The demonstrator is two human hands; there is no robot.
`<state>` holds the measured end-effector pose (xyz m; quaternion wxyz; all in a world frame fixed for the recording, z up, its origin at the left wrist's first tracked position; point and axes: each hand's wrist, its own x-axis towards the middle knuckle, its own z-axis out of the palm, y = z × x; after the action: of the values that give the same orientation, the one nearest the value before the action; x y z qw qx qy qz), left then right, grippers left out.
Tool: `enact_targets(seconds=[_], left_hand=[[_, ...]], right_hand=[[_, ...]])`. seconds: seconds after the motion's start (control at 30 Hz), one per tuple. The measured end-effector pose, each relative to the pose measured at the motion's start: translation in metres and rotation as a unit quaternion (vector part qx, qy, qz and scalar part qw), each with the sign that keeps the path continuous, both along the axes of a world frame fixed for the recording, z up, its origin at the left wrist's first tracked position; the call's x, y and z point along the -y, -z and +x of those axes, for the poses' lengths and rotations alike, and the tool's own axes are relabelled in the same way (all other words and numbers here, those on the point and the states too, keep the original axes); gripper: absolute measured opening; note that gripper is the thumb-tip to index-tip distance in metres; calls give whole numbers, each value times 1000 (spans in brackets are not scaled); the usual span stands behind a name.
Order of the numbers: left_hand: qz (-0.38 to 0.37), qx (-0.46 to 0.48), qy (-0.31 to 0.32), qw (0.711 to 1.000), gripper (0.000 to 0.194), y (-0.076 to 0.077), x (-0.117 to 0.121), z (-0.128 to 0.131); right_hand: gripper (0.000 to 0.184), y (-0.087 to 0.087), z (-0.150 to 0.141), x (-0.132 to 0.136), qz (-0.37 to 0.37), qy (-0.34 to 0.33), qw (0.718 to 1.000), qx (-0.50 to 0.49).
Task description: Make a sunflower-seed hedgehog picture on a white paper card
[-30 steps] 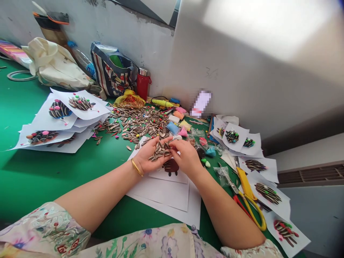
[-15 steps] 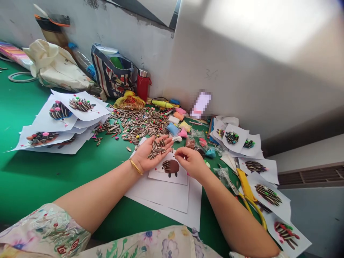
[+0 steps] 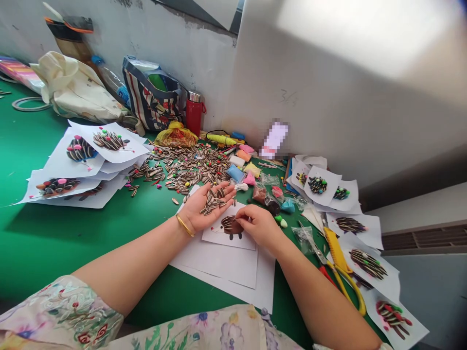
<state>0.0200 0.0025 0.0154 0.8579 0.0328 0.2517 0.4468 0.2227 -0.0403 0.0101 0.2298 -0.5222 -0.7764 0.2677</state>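
Observation:
My left hand point(image 3: 199, 209) is palm up with its fingers stretched out, and a small heap of striped sunflower seeds point(image 3: 212, 200) lies in it. Just right of it, my right hand point(image 3: 260, 224) pinches what looks like a single sunflower seed, mostly covered by the fingertips. Those fingertips are at the brown body of a hedgehog figure point(image 3: 233, 228). Several seeds stand in a row on the figure's left part. The figure is on a small white card point(image 3: 215, 236), which rests on larger white sheets point(image 3: 226, 269).
Loose sunflower seeds point(image 3: 193, 165) are spread behind my hands. Bagged coloured clay point(image 3: 236, 173) lies right of them. Yellow-handled scissors point(image 3: 346, 282) lie beside my right forearm. Finished hedgehog cards are stacked at left point(image 3: 54, 167) and right point(image 3: 368, 262). A red flask point(image 3: 193, 116) stands by the wall.
My right hand has moved slightly left and down, bringing its pinched fingertips from above the card onto the hedgehog's body. My left hand stays in place with the seeds.

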Motion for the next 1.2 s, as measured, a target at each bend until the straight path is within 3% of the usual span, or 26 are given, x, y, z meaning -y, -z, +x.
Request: enact_targets(seconds=[0.43,1.2], left_hand=[[-2,0,5,1000,45,2,0,0],[-2,0,9,1000,45,3,0,1]], right_hand=[[17,4,-9,3,74,-13,996,52],[17,3,-15,0,85,-42,986,138]])
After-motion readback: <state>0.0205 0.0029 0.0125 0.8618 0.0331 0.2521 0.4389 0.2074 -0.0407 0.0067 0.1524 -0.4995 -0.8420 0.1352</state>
